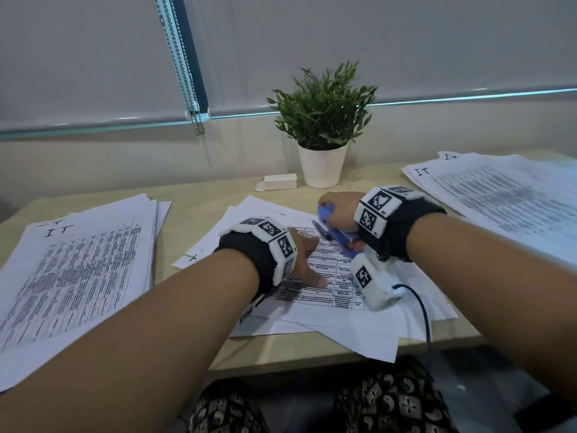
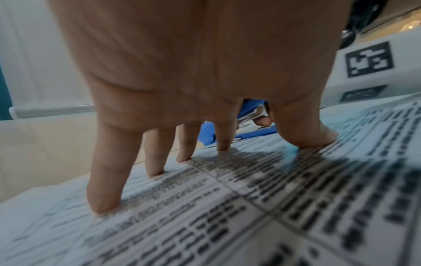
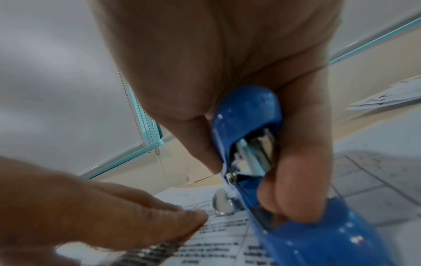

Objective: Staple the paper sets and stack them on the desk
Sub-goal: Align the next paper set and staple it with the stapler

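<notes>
A printed paper set [image 1: 324,270] lies in the middle of the desk on several loose sheets. My left hand [image 1: 307,260] presses it flat with straight, spread fingers [image 2: 104,189], the fingertips on the printed table [image 2: 250,207]. My right hand [image 1: 338,214] grips a blue stapler [image 1: 335,229] over the far right part of that set. In the right wrist view the fingers curl round the stapler [image 3: 250,140], whose metal mouth stands open above the paper [image 3: 218,239]. The left hand [image 3: 114,216] lies just beside it.
One stack of printed sets [image 1: 78,273] lies at the left of the desk, another [image 1: 505,195] at the far right. A potted plant [image 1: 323,129] and a small white box [image 1: 278,182] stand at the back. A black cable [image 1: 424,314] trails from my right wrist.
</notes>
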`<state>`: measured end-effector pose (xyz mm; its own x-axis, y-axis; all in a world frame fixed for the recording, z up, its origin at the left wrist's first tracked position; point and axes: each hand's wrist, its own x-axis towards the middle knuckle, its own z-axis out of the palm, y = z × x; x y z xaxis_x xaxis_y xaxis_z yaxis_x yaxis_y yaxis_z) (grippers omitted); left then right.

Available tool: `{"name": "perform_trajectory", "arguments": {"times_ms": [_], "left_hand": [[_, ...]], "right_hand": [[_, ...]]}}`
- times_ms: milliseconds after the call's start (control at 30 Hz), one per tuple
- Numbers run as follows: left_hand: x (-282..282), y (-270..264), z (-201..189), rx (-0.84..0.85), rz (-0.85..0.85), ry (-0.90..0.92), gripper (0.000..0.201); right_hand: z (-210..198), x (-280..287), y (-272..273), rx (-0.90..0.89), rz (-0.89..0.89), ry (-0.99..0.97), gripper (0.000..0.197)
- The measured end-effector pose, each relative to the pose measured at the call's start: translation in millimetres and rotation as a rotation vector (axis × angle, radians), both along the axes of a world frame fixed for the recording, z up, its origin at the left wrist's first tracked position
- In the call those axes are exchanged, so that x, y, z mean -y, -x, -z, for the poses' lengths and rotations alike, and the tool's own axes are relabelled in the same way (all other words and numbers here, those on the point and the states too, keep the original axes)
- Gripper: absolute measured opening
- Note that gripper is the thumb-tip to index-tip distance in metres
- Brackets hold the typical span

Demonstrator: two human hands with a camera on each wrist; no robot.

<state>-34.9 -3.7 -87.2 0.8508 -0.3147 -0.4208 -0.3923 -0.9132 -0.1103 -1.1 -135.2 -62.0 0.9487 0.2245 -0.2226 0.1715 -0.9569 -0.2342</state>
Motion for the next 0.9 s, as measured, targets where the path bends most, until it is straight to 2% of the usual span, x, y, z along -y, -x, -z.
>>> {"name": "perform_trajectory", "arguments": {"times_ms": [167,400,533,633,700,833,900], "left_hand": [[2,0,0,-0.008,0.010,-0.045,0.093],[3,3,0,0.006,0.001,-0.054,0.090],[0,1,-2,-0.030,-0.017,0.033,0.092],[-5,-3,0,-0.047,-0.083,0.138,0.095],[-9,-6,-3,0.001,-0.208,0.242,0.103],[-22,-26,-24,0.196,-0.508,0.628,0.109],[-27,-36,-35,0.190,-0.597,0.801,0.104]], "right_hand": [[-4,-2,-6,0.025,-0.002,0.013,0.041],[-3,-13,-22,0.020,0.020,-0.035,0.041],[-1,-18,-37,0.064,0.033,-0.104,0.047],[-9,-17,-39,0.120,0.024,-0.148,0.051],[-19,-14,-35,0.159,-0.022,-0.080,0.052],[-40,-9,-19,0.291,-0.122,0.026,0.048],[-49,-10,-9,0.326,-0.153,0.067,0.051]]}}
